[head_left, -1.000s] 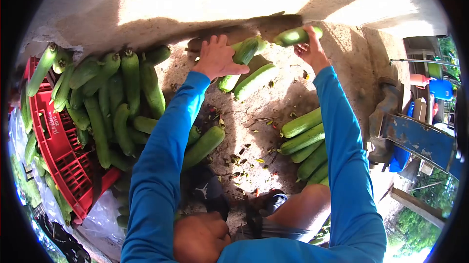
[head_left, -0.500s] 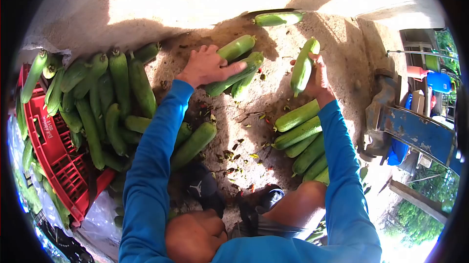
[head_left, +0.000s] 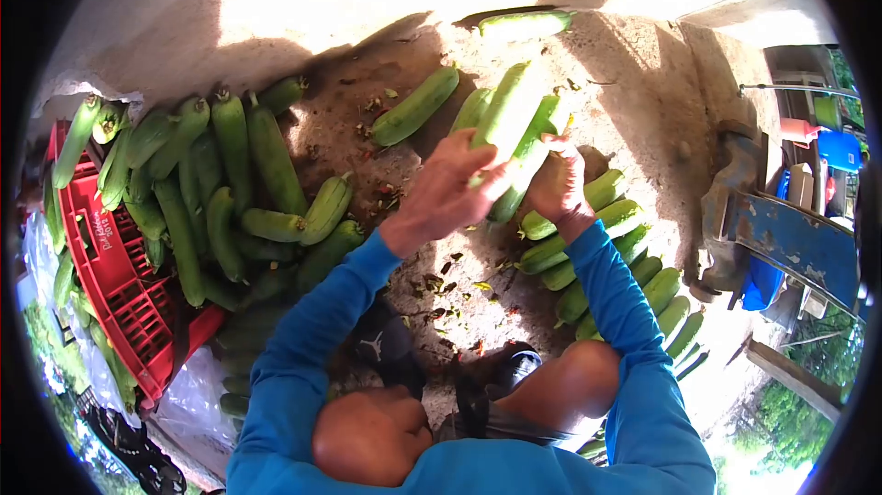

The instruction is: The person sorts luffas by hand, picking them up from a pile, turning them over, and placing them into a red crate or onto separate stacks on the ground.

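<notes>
Left fingers (head_left: 484, 157) curl round a sunlit zucchini (head_left: 507, 104) while right fingers (head_left: 559, 144) pinch a second zucchini (head_left: 529, 157) beside it, and a light, even hold near mid-length should spare both skins above the zucchini row (head_left: 620, 216) just below the right fingers.

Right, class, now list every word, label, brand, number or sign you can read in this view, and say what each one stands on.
"2012", as best it reads: white handwriting on the slatted red plastic crate.
The handwritten words beside that number: too blurred to read surely.
A small white figure logo, without readable letters: on the dark shoe.
No other text is legible.
</notes>
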Demonstrator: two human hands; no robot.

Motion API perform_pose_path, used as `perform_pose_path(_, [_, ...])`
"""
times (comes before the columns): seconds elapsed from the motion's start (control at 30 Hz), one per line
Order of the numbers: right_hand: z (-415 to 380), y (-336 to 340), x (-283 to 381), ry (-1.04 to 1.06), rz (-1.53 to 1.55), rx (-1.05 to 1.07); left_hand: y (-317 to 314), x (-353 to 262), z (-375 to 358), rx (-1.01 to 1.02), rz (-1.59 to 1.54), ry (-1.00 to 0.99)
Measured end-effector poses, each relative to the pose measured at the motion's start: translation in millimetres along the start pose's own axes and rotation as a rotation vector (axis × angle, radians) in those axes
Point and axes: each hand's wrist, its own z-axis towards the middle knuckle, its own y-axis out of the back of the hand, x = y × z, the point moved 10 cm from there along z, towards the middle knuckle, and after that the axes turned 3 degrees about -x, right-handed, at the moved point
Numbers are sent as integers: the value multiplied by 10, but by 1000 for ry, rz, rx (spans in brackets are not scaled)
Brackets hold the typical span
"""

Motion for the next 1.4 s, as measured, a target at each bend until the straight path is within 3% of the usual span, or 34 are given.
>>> perform_pose_path(0.03, [1, 37, -8, -4, 36, 21, -103, 51, -32, 35, -139, 75])
perform_pose_path(0.07, [1, 45, -21, -10, 72, 46, -208, 52, -40, 157, 21, 92])
perform_pose_path(0.13, [-75, 55, -38, -37, 5, 140, -1, -363, -90, -47, -164, -229])
perform_pose_path(0.23, [-297, -170, -32, -102, 188, 259, -107, -305, -89, 114, -134, -339])
perform_pose_path(0.27, [-335, -217, 5, -85, 172, 332, -90, -334, -49, 121, -134, -341])
perform_pose_path(0.33, [-322, -109, 35, -79, 203, 242, -2, -405, 29, 93, -122, -364])
perform_pose_path(0.37, [-333, -119, 35, -74, 206, 242, -107, -231, 106, 297, -24, -156])
perform_pose_path(0.4, [-364, -191, 13, -90, 228, 304, 2, -133, 162, 234, -185, 42])
perform_pose_path(0.47, [-405, -249, 15, -108, 250, 365, 445, 192, 347, -45, 4, 26])
perform_pose_path(0.53, [-402, -228, 73, -87, 278, 361, 775, 214, 361, -409, 467, -359])
perform_pose_path(0.57, [-364, -110, 109, -63, 302, 328, 744, 630, 402, -260, 673, -36])
perform_pose_path(0.6, [-362, -103, 132, -56, 313, 338, 679, 728, 378, -262, 674, -36])
perform_pose_path(0.67, [-381, -146, 201, -53, 397, 394, 557, 1140, 357, -176, 931, 234])
perform_pose_path(0.77, [-436, -195, 165, -169, 413, 520, 500, 1427, 403, -104, 829, 366])
perform_pose_path(0.87, [-487, -225, 237, -30, 322, 397, 447, 1523, 406, -79, 749, 437])
perform_pose_path(1.0, [-297, -4, 467, 50, 291, 285, 56, 1230, 307, -233, 425, -330])
perform_pose_path(1.07, [-169, 3, 637, 75, 273, 313, -141, 1105, 298, -221, 553, -345])
perform_pose_path(1.13, [-101, -78, 784, 163, 204, 322, -411, 1123, 415, 232, 723, 146])
perform_pose_path(1.4, [261, -53, 1140, 244, 148, 271, -555, 906, 383, 274, 804, 207])
